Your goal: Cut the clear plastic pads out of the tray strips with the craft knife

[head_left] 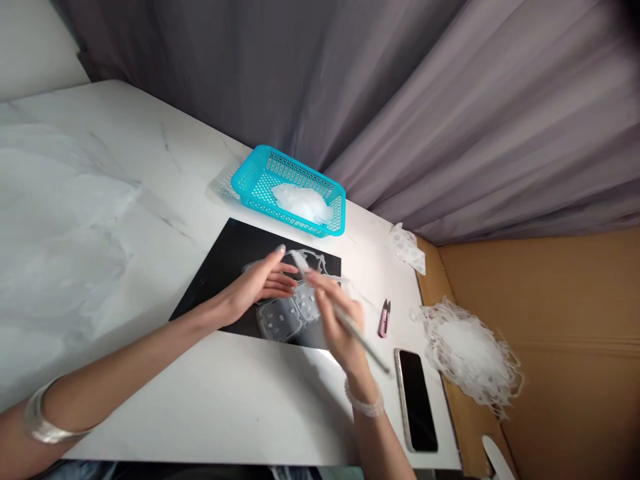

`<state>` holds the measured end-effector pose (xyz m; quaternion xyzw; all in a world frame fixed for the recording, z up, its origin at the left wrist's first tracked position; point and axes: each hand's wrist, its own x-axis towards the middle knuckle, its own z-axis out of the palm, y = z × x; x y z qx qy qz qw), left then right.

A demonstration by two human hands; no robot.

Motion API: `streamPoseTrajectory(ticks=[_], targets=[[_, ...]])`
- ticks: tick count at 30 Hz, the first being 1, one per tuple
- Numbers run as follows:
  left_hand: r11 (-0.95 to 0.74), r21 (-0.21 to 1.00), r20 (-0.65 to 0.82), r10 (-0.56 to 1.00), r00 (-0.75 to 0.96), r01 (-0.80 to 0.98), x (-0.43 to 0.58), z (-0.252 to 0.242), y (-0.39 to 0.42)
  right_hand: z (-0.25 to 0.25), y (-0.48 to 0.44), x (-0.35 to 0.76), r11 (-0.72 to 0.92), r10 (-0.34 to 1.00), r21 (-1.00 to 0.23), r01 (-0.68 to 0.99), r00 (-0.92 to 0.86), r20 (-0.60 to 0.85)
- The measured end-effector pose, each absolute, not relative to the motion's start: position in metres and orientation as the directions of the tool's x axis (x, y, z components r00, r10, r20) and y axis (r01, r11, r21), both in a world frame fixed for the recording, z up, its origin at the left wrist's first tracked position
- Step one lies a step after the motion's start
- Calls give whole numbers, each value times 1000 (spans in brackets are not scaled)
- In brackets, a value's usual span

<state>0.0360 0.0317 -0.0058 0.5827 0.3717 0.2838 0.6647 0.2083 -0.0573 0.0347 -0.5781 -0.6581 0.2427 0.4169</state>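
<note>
A translucent rubbery sheet with small raised dots (pixel 285 319) lies on a black mat (pixel 220 273) on the white table. My left hand (pixel 257 283) rests on the sheet's upper edge with fingers stretched out flat. My right hand (pixel 337 327) is closed in a pen grip round a thin white-tipped tool (pixel 345 320), whose tip points at the sheet near my left fingertips. Thin translucent trim strands (pixel 320 259) trail from the sheet's far edge.
A turquoise basket (pixel 250 183) with clear pieces stands behind the mat. Small pink snips (pixel 384 319) and a dark phone (pixel 416 400) lie to the right. A heap of white trimmings (pixel 470 357) sits at the table's right edge, beside a cardboard wall (pixel 560 347). Grey curtain hangs behind.
</note>
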Motion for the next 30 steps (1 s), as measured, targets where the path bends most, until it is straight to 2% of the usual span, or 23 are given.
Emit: streamPoseTrajectory(ticks=[2, 3, 4, 6, 8, 9, 11, 15, 22, 24, 26, 28, 30], targets=[[356, 934, -276, 761, 588, -23, 41, -6, 35, 44, -68, 194, 332, 942, -714, 616, -252, 220], [419, 906, -311, 745, 590, -52, 41, -7, 36, 46, -72, 192, 349, 933, -699, 623, -301, 198], [445, 893, -327, 746, 580, -68, 41, -9, 36, 47, -73, 193, 325, 942, -709, 626, -278, 187], [399, 915, -308, 780, 544, -54, 39, -13, 34, 45, -68, 203, 185, 980, -780, 597, -55, 190], [330, 944, -272, 813, 515, -21, 38, -14, 31, 41, -52, 215, 41, 967, -839, 542, 188, 169], [288, 958, -249, 829, 501, -1, 38, -14, 29, 37, -41, 219, -9, 956, -849, 528, 254, 148], [199, 979, -198, 857, 476, 50, 38, -12, 27, 29, -18, 224, -59, 966, -855, 515, 246, 82], [31, 988, -97, 891, 443, 153, 40, -7, 25, 12, 14, 217, -48, 996, -883, 466, 91, -6], [-152, 949, 80, 964, 254, 278, 33, -1, 18, -3, 20, 229, -13, 967, -825, 565, 218, 134], [-114, 973, 90, 988, 128, 199, 28, 3, 23, -1, 20, 243, -25, 958, -790, 612, 240, 156], [0, 1000, 0, 999, 50, -13, 23, 7, 31, 5, 19, 257, -33, 958, -757, 653, 236, 163], [161, 957, -141, 985, 99, -243, 19, 9, 39, 14, 18, 268, -35, 963, -724, 689, 218, 161], [293, 882, -239, 953, 185, -369, 17, 11, 43, 25, 14, 274, -38, 968, -698, 715, 198, 151]])
